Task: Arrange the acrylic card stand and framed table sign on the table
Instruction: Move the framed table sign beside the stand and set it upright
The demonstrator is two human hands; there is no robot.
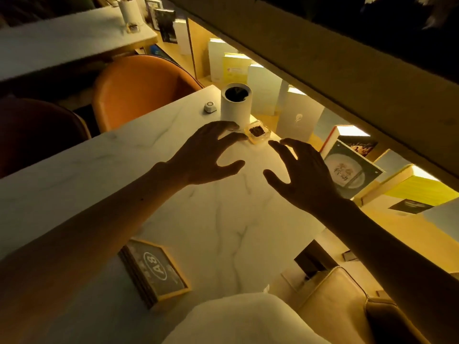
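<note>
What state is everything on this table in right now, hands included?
Left hand: open, fingers spread, holding nothing.
Right hand: open, holding nothing.
Wooden-framed "A8" table sign: lying flat near the table edge.
Small clear acrylic card stand: untouched, beside the cylinder.
Tall white cylinder: upright, top open.

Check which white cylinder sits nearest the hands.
The white cylinder on the marble table, just beyond the left hand; the other cylinder stands on the far table.

Café: numbered table sign (156, 270), bookshelf (298, 115)
</note>
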